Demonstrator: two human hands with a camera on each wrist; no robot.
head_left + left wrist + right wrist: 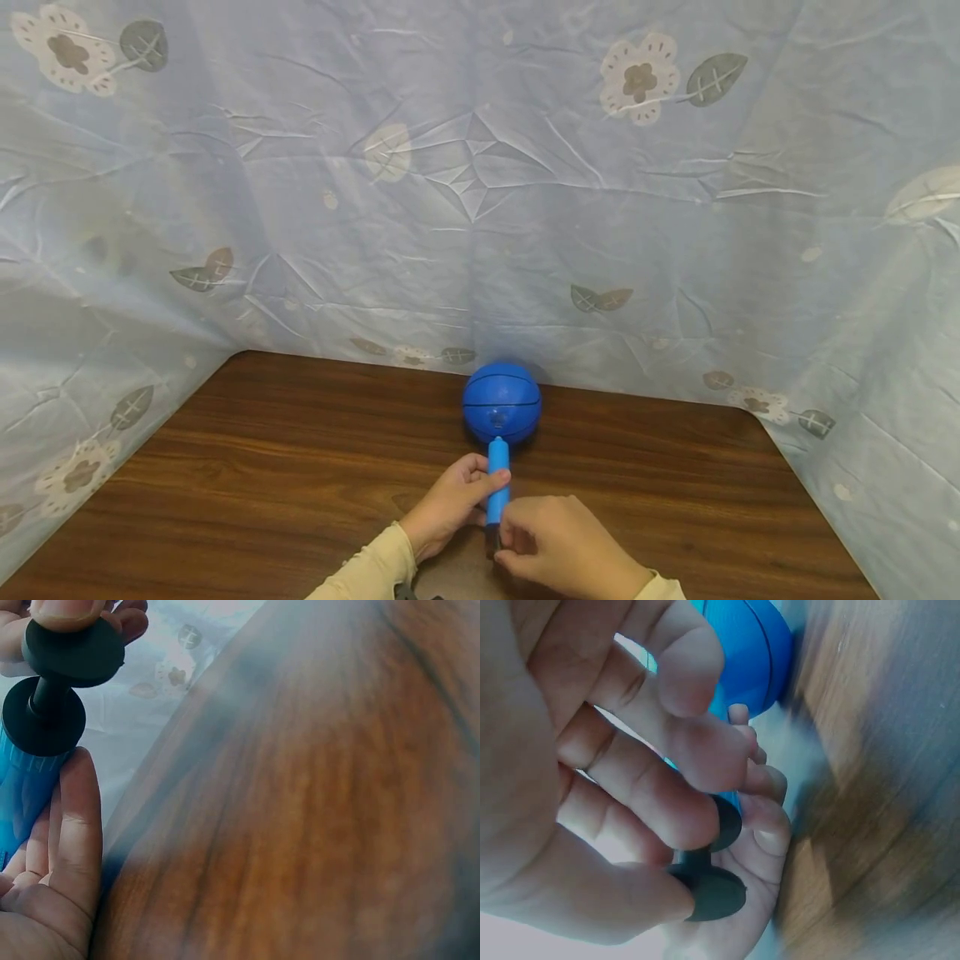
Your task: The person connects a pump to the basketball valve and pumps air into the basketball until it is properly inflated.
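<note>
A blue ball with black lines (pixel 501 392) sits on the wooden table against the cloth at the back. Pointing at its near side is a light blue hand pump (pixel 498 505); I cannot tell whether a needle is inside the ball. My left hand (pixel 444 504) grips the pump's barrel, thumb across the top. At the pump's near end, my right hand (pixel 566 537) holds the black handle (pixel 71 656) with its fingers and thumb. A short black rod shows between handle and barrel cap (pixel 45 718) in the left wrist view.
Pale cloth with flower and leaf prints (pixel 472 175) hangs behind the table and along both sides. The brown wooden table (pixel 300 450) spreads out around the hands. A small dark object (pixel 405 592), partly cut off, shows by the left wrist.
</note>
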